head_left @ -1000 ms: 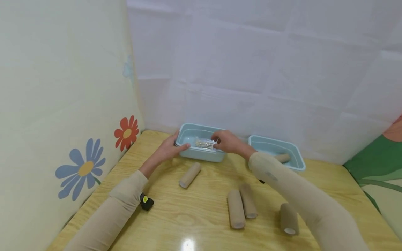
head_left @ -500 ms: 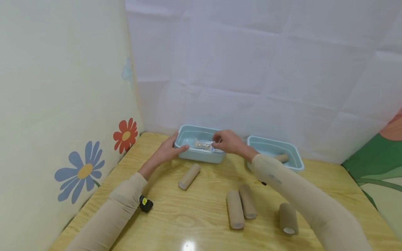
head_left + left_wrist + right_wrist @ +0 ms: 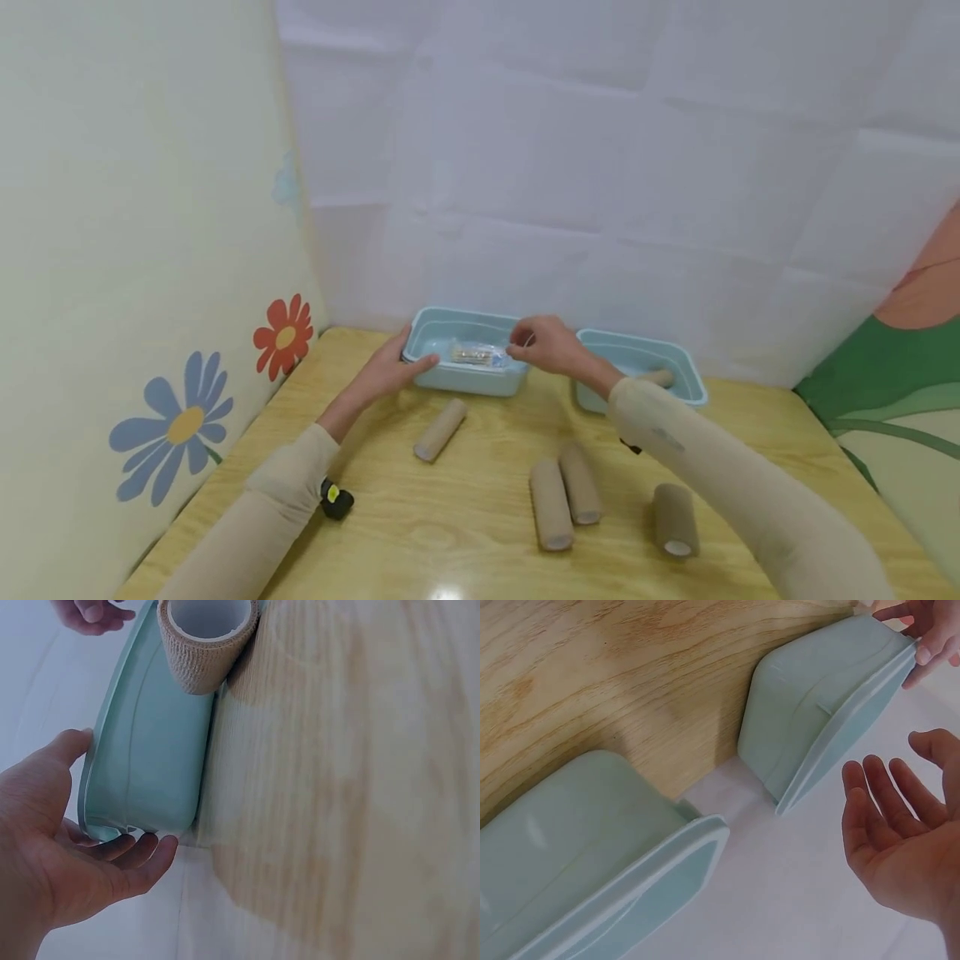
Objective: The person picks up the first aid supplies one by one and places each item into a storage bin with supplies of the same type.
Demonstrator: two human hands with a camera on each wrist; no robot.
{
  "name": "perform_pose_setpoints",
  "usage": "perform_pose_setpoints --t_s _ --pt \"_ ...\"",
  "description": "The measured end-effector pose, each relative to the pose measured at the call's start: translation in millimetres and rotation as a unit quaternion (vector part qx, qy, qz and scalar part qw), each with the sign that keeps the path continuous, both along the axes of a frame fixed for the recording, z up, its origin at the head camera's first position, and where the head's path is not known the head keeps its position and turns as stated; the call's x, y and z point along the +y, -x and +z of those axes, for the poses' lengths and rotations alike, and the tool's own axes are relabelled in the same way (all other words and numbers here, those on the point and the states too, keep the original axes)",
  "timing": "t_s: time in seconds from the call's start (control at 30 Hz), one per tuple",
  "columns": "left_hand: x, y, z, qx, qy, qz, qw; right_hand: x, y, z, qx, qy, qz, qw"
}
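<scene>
Left hand [image 3: 386, 364] grips the left end of the left tray [image 3: 468, 382] — thumb at the rim, fingers curled round the end wall. Right hand [image 3: 551, 343] hangs over the right end of the same tray, fingers loosely bent, thumb apart from them, nothing visible between. Clear packet [image 3: 474, 357] with thin sticks inside lies in that tray toward the front wall; right fingertips are near its right end, contact hard to confirm. Both trays sit at the back of the desk [image 3: 450, 521]; right tray [image 3: 591, 399] has a tan roll [image 3: 659, 378] in it, partly behind the right arm. One loose roll [image 3: 440, 430] lies just in front of the left tray, well short of the rim; front pair [image 3: 552, 506] lies side by side, last roll [image 3: 676, 521] off to the right. Handling, my read: let the left do the bracing only, light squeeze, no lift, so the tray doesn't skate or tip. If the packet needs a nudge, go in from above and press it flat near the middle — film looks slick, an end pinch could slip or twist it. Watch the right forearm too: it passes over the right tray, so elbow high.
</scene>
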State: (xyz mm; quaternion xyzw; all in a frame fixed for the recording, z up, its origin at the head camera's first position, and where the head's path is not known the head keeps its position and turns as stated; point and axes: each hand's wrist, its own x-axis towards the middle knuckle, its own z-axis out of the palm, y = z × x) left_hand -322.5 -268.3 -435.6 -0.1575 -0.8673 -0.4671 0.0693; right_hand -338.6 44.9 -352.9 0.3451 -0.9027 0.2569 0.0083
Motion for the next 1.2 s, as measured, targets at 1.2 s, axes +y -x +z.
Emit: perform_pose_setpoints --t_s 1.2 --pt "22.0 -16.0 31.8 0.243 0.182 0.076 0.9497 68.0 -14.9 -11.7 -0.020 0.128 -0.069 0.9892"
